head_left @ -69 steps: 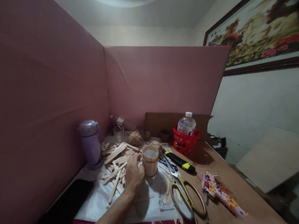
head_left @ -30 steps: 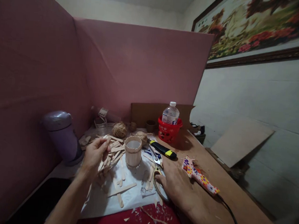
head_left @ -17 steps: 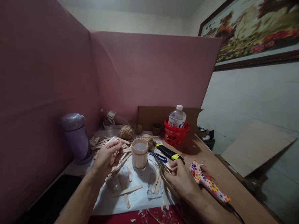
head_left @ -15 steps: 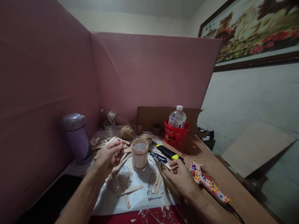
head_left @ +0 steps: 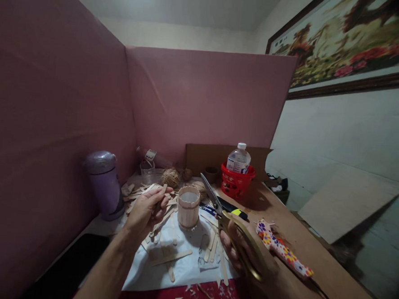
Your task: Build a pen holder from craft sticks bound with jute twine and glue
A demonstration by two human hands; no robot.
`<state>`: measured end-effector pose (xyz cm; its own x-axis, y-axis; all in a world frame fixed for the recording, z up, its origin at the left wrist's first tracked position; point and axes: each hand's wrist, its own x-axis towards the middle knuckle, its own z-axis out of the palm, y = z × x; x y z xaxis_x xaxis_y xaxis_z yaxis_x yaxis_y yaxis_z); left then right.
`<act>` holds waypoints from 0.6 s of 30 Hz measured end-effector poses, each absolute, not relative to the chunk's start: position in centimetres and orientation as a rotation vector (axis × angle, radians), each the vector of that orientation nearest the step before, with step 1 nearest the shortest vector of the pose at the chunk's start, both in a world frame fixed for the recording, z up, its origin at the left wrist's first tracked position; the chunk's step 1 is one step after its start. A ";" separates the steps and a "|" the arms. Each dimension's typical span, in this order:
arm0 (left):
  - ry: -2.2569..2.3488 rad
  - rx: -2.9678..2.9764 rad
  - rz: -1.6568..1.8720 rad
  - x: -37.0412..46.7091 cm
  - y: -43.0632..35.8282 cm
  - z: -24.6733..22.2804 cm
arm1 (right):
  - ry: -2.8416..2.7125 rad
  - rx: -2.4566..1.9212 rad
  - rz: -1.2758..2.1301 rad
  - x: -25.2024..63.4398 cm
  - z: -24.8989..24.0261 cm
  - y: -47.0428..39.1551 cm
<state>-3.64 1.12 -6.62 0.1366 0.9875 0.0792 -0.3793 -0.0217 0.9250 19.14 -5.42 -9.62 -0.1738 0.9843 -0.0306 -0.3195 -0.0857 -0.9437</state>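
My right hand is closed around the gold handles of a pair of scissors, whose dark blades point up and away to the left. My left hand pinches a short piece of wooden craft stick between thumb and fingertips. Between the two hands, a small round cup covered in wooden sticks stands upright on white paper. Twine-like bands circle its rim and upper side. Flat craft sticks lie on the paper in front of it.
A flower-patterned glue gun with a cord lies at right. Behind are a red bucket holding a plastic bottle, a twine ball and a yellow-black utility knife. A purple flask stands left, by a black flat object.
My right hand has lifted the scissors off the table; their blades now point upward. The left hand stays about where it was, and the view has shifted slightly.
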 end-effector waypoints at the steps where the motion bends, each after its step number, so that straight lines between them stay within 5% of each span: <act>1: 0.780 1.032 1.299 -3.6 1.0 -6.6 | -1.067 -0.917 1.511 19.0 -9.7 -5.5; 18: 0.652 1.116 1.031 1.2 -2.7 -7.3 | -1.452 -0.907 0.967 19.1 -11.4 -5.7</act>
<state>1.17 -2.71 -7.29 0.4109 0.9095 0.0627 -0.3334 0.0859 0.9388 19.09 -5.66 -11.35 -0.0904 0.9258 0.3671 0.0186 0.3701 -0.9288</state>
